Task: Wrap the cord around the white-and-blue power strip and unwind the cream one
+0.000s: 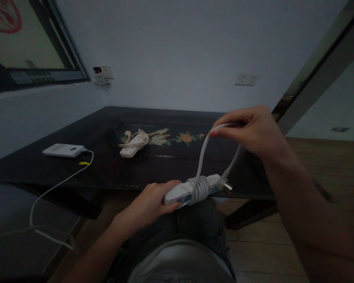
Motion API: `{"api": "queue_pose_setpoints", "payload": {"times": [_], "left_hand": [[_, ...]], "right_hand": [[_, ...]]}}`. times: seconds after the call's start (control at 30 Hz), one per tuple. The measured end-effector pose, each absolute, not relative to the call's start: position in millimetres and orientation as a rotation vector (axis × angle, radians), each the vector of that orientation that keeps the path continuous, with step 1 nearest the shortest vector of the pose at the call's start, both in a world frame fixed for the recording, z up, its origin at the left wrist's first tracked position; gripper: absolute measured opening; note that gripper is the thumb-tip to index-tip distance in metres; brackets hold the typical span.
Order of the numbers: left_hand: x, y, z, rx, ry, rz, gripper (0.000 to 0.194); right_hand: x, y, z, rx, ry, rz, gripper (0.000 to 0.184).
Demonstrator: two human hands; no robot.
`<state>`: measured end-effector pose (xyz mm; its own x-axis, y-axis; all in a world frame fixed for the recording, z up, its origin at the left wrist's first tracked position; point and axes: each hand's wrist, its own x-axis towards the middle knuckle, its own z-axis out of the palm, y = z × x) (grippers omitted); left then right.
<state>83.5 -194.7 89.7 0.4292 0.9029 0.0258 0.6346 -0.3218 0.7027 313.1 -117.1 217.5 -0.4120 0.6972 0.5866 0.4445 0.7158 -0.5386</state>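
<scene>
My left hand (150,205) grips one end of a white power strip (177,193) held level over my lap. Its white cord (201,161) is wound several times round the strip's middle. My right hand (253,131) is raised above it, pinching a loop of that cord between thumb and fingers. The cord's plug (225,184) hangs at the strip's right end. A second white power strip (133,144), with its cord bundled round it, lies on the dark table (112,169) further back.
A white power bank (63,150) lies at the table's left with a white cable (57,184) trailing off the edge. Wall sockets (246,79) sit on the back wall and in the left corner (102,74). Wooden floor lies to the right.
</scene>
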Motion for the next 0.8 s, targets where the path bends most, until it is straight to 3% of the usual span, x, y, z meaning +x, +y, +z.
{"api": "queue_pose_setpoints", "payload": {"times": [0.33,0.8], "left_hand": [[75.3,-199.8,94.4,1.897,1.102,0.649,0.037],[75.8,-217.7,104.0,2.046,1.021,0.808,0.040]], "right_hand": [[338.3,-68.9,200.4,-0.918,-1.991,0.437,0.025],[305.5,-38.6,165.0,-0.997,-2.135,1.058,0.030]]}}
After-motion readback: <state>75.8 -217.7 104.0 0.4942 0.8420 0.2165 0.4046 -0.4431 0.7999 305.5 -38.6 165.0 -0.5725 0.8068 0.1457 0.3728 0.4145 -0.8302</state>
